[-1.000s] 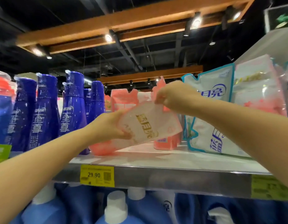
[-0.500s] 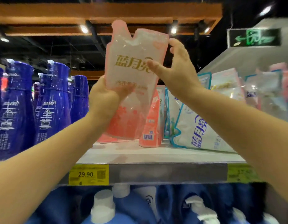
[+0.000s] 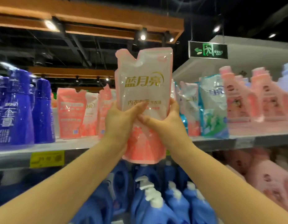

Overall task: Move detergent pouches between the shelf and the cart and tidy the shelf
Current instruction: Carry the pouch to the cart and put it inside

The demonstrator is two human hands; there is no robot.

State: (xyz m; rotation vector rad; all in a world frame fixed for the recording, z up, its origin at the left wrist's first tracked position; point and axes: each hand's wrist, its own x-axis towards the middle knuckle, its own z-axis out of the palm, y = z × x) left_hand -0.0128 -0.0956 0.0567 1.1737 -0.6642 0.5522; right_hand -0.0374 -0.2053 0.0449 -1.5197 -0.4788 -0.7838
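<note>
A pink-and-white detergent pouch with gold lettering stands upright in the air in front of the shelf. My left hand grips its lower left side, thumb across the front. My right hand grips its lower right side, thumb also on the front. Behind it, more pink pouches stand on the shelf to the left, and teal-and-white pouches lean to the right. No cart is in view.
Tall dark blue bottles fill the shelf's left end; pink bottles stand at the right. Blue jugs with white caps crowd the lower shelf. A yellow price tag sits on the shelf edge. A green exit sign hangs above.
The pouch went from lying tilted on the shelf to held upright, off the shelf and nearer me. My right hand slid from its top down to its lower right side.
</note>
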